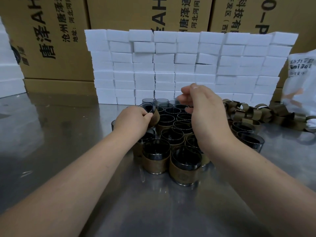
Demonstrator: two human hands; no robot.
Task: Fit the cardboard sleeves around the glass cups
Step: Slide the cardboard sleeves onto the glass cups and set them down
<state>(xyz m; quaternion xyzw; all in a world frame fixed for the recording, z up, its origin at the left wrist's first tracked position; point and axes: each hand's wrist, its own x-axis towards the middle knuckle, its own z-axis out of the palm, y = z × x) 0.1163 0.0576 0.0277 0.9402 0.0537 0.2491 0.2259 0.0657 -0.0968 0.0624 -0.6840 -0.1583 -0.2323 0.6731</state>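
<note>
While tilted off the steel table (68, 134), held in left hand (135, 120): one glass cup (147, 108), fingers wrapped round its cardboard sleeve (156, 118), mouth facing up-right. Prob. tilted to seat the sleeve or check fit. Position: left-rear edge of the cup cluster.

Over cluster centre: right hand (205, 115), fingers loosely curled, nothing visible in the pinch. Prob. poised for next grab.

Up front: sleeved cups (185, 166), packed rim to rim, i.e. done batch parked close.

At rear: bare cups (159, 100), just in front of foam block wall (188, 65).

Far right: loose sleeves (256, 113), heaped on right-hand side for easy reach.

Behind: printed bag (301, 82), cartons (56, 40). Not in play.
</note>
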